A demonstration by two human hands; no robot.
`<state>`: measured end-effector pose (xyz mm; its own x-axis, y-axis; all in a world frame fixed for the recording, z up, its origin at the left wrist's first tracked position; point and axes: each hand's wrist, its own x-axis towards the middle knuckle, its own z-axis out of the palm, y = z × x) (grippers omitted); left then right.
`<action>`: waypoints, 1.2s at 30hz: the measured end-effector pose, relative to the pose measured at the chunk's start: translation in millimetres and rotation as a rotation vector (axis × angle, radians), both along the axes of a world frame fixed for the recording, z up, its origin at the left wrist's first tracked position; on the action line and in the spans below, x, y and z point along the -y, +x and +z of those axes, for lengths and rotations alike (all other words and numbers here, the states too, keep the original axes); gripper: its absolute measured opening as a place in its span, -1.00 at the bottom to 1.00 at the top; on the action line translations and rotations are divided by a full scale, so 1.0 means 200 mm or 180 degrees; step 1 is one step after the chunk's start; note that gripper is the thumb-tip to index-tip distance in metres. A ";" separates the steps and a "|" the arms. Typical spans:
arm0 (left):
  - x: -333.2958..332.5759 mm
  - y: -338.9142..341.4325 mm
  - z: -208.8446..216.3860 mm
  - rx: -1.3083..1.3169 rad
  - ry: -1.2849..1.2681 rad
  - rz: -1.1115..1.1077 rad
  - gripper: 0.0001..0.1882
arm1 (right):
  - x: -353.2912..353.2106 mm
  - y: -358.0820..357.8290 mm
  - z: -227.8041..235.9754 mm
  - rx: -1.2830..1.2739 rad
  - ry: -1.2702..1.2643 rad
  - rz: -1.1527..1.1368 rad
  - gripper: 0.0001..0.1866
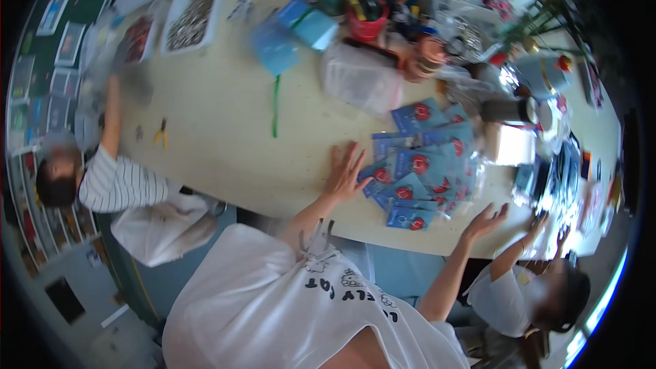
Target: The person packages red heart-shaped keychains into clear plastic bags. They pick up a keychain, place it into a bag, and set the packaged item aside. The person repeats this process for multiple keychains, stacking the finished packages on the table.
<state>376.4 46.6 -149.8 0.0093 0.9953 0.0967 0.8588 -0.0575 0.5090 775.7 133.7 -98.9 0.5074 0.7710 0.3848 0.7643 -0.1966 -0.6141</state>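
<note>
Blue packets [419, 164] heaped at right; left hand [344, 176] splayed at their left edge; right hand [484, 221] apart, unclenched, near side.

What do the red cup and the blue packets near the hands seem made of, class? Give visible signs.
Red cup: probably plastic, from its even, strong colour; blur leaves the finish uncertain.
Blue packets: apparently printed card in thin, glossy clear plastic; see-through edges and glints suggest this.

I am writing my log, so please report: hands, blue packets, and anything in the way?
Left hand open, at left edge of blue packets. Right hand open, empty. Packets overlapping on table. Translucent plastic beyond them, not between.
</note>
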 end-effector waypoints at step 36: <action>1.14 -0.83 -0.32 0.7425 -0.3689 0.1385 -0.40 | 0.59 -2.13 -0.26 -0.0947 -0.0925 0.4297 -0.63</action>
<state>211.0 -181.5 -213.0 0.5865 0.5863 -0.5588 -0.7652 0.6273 -0.1451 350.3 15.0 -151.5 -0.6414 0.7542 0.1411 0.3144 0.4261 -0.8483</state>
